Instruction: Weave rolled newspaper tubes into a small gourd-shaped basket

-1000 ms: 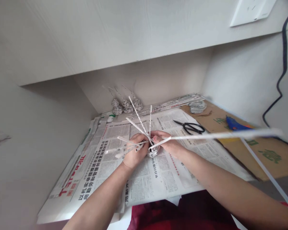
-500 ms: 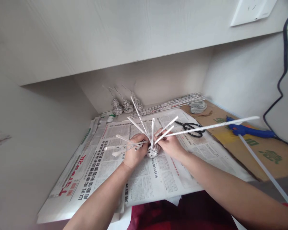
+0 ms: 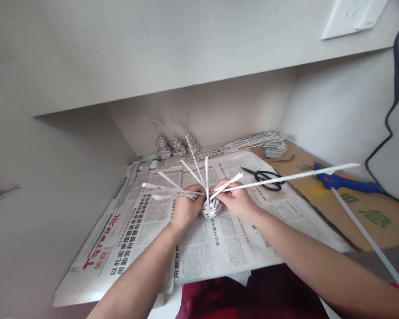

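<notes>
Between my hands sits a small round woven piece [image 3: 210,209] made of rolled newspaper, with several paper tubes fanning up and out from it. My left hand [image 3: 187,204] is closed on its left side, where tubes pass by the fingers. On the right side, my right hand [image 3: 235,197] pinches a long paper tube [image 3: 295,175] near the weave; its free end reaches far to the right. One upright tube [image 3: 206,175] stands over the middle of the piece. My fingertips are partly hidden by the tubes.
Newspaper sheets [image 3: 146,248] cover the table. Black-handled scissors [image 3: 267,179] lie behind my right hand. A blue glue gun [image 3: 346,182] with a long white stick rests on cardboard [image 3: 369,226]. At the back stand several gourd-shaped woven pieces [image 3: 178,147] beside a bundle of paper tubes [image 3: 232,145].
The upright tube and those on the left have shifted slightly as the woven piece turned a little. More of its front now shows between my hands.
</notes>
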A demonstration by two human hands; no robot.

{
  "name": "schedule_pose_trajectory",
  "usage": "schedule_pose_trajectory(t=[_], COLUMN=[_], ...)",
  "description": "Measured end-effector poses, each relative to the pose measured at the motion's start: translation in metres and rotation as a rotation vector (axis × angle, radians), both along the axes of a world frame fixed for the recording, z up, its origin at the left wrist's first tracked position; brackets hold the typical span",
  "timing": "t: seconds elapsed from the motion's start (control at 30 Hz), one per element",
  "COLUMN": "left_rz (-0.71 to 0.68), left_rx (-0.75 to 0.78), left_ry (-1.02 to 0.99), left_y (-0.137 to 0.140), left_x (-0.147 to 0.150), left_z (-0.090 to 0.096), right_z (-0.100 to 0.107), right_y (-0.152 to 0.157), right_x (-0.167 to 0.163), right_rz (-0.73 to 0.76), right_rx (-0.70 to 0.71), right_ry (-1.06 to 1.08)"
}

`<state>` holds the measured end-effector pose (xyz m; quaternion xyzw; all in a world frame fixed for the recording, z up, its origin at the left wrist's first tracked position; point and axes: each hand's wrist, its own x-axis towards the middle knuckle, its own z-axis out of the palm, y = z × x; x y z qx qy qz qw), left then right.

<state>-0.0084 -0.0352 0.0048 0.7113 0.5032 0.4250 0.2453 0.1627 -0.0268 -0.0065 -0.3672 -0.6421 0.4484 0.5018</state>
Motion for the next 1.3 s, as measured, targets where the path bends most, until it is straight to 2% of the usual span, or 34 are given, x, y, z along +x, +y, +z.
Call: schedule_pose_trajectory(t=[0.23, 0.3, 0.4, 0.5, 0.6, 0.67, 0.77, 1.0, 1.1, 1.3], left_rz=[-0.095, -0.067, 0.028, 0.057, 0.083, 0.084, 0.073, 0.097, 0.117, 0.104], left_rx=[-0.095, -0.090, -0.014, 0.073, 0.130, 0.173, 0.206, 0.197, 0.201, 0.179], left_ry=[-0.092, -0.078, -0.043, -0.007, 0.030, 0.091, 0.187, 0.212, 0.251, 0.278], left_y=[0.008, 0.008, 0.007, 0.006, 0.007, 0.006, 0.003, -0.002, -0.002, -0.003], left_x=[-0.002, -0.002, -0.001, -0.001, -0.001, -0.001, 0.001, 0.006, 0.007, 0.007], left_z=[-0.003, -0.005, -0.008, -0.010, -0.009, -0.008, -0.004, 0.001, -0.001, -0.002], right_z=[0.003, 0.002, -0.002, -0.006, -0.007, -0.007, -0.006, 0.001, 0.002, 0.000], right_y=[-0.003, -0.003, 0.001, 0.007, 0.009, 0.006, 0.000, -0.010, -0.010, -0.006], right_x=[0.000, -0.001, -0.001, 0.000, 0.002, 0.003, 0.001, -0.005, -0.005, -0.007], right_rz=[-0.019, -0.033, -0.131, -0.200, -0.197, -0.198, -0.239, -0.219, -0.220, -0.096], right_rx=[-0.018, -0.039, -0.100, -0.207, -0.276, -0.234, -0.082, 0.340, 0.370, 0.295], right_ry=[-0.032, -0.005, 0.053, 0.095, -0.005, -0.131, -0.237, -0.270, -0.255, -0.147])
